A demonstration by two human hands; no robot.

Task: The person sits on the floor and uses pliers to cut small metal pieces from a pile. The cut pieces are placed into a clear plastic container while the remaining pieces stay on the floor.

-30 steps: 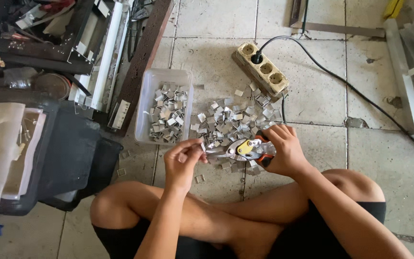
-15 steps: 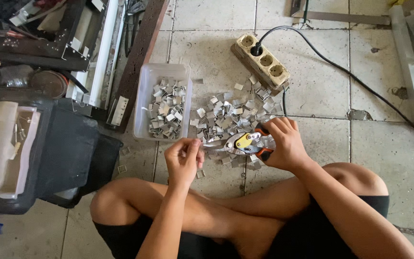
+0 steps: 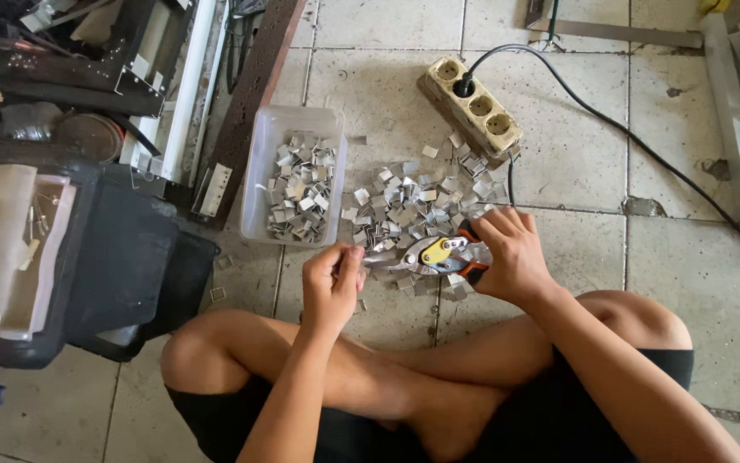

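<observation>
You sit cross-legged on the tiled floor (image 3: 558, 154), and little has moved in the last second: your hands sit at the same spot at the near edge of the pile of small cut metal pieces (image 3: 413, 206), only the view has drifted slightly. Your right hand (image 3: 511, 257) remains wrapped tight around the orange-and-yellow handles of the tin snips (image 3: 434, 255), its grip closed on the tool. The snips' blades point left toward your left hand (image 3: 331, 287), whose fingers pinch shut on a small metal piece (image 3: 368, 257) held right at the blade tips. Whether the blades have already bitten through cannot be told; they look nearly closed.

Compared with a second ago, the left hand sits a touch closer to the blades, which suggests a cut is in progress rather than finished.

Just beyond the pile on the left stands a clear plastic tub (image 3: 260, 154), already partly filled with similar pieces. A beige power strip (image 3: 473, 107) with a black cable (image 3: 644, 146) plugged in lies at the pile's far side, touching its outer scraps. A black bag (image 3: 121, 257) rests by your left knee.
</observation>
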